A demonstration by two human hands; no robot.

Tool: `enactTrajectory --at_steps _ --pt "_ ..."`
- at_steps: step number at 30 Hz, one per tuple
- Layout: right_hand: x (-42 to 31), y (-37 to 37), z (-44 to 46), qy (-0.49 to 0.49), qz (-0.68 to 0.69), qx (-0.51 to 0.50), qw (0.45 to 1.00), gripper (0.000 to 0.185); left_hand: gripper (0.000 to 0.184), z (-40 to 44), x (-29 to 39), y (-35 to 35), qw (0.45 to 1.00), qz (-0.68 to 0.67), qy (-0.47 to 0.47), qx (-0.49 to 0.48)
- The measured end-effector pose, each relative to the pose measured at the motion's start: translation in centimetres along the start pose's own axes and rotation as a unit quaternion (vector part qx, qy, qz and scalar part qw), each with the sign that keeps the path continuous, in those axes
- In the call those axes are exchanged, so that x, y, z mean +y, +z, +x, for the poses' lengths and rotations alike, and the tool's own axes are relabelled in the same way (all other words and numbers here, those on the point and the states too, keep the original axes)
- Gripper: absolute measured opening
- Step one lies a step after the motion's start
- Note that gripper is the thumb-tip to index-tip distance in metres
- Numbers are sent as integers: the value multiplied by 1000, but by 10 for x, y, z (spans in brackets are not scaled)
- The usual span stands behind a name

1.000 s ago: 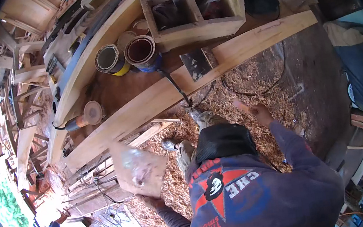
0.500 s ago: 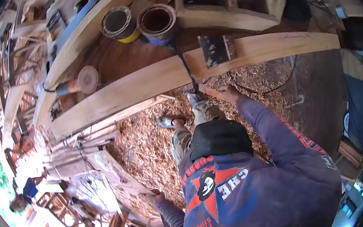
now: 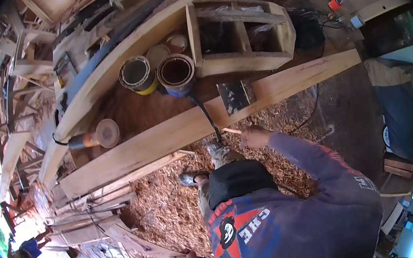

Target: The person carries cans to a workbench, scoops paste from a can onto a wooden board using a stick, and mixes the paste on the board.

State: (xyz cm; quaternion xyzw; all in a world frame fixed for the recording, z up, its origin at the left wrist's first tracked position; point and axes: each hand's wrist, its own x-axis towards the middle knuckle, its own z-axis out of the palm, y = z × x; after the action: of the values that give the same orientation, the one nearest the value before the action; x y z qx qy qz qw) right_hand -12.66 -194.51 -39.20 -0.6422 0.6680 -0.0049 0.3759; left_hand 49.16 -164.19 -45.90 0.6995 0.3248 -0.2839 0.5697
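Note:
My right hand (image 3: pixel 255 137) is closed on a thin, flat, light-brown strip (image 3: pixel 231 131), which shows nearly edge-on. The strip points left toward a dark strap (image 3: pixel 205 112) hanging past the front of a long pale plank (image 3: pixel 176 138). Lower down, my left hand (image 3: pixel 190 255) has its fingers curled round the near end of a wooden board (image 3: pixel 146 247). This board slants away to the upper left. A dark, paint-spattered square piece (image 3: pixel 236 97) lies on the long plank, above my right hand.
Paint-stained cans (image 3: pixel 176 74) stand behind the plank, beside a wooden box frame (image 3: pixel 244 61). A tool with a round disc (image 3: pixel 107 133) lies to the left. Wood shavings (image 3: pixel 160 214) cover the floor around my feet. Another person (image 3: pixel 26 254) is at the far left.
The view has shifted, so the bench things appear lower and more of the far side shows. In my right hand, the strip has turned from flat-side to nearly edge-on. My left hand stays on the board.

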Motion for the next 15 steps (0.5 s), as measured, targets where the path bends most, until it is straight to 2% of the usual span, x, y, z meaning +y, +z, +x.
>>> enactTrajectory --at_steps 1,3,5,6,7,8,10,11,12,13,15 --pt "-19 -36 -6 -9 91 -155 984 31 58 1 -3 6 1000 9 2 -1" --pt "-54 -100 -19 10 217 -96 971 35 59 3 -7 21 999 34 6 -14" --pt "-67 -146 -16 43 228 112 966 48 60 5 -7 37 998 58 8 -31" --pt "-55 -150 -3 42 230 117 965 48 60 4 -3 43 997 70 11 -41" --pt "-37 -147 14 31 110 215 970 59 61 3 0 48 995 79 14 -52" --pt "-24 -143 27 17 -12 308 951 72 61 2 3 53 994 86 18 -63" --pt "-16 -136 37 90 -71 217 969 95 62 2 15 54 991 98 33 -90" --pt "13 -120 53 11 -85 248 965 101 63 1 23 47 990 95 40 -98" --pt "19 -124 57 73 131 132 980 103 63 1 29 34 990 84 50 -99" --pt "4 -124 52 104 99 184 972 96 64 -1 34 21 991 69 61 -96" --pt "34 -103 85 -81 254 183 946 65 65 3 38 -3 993 19 87 -76"
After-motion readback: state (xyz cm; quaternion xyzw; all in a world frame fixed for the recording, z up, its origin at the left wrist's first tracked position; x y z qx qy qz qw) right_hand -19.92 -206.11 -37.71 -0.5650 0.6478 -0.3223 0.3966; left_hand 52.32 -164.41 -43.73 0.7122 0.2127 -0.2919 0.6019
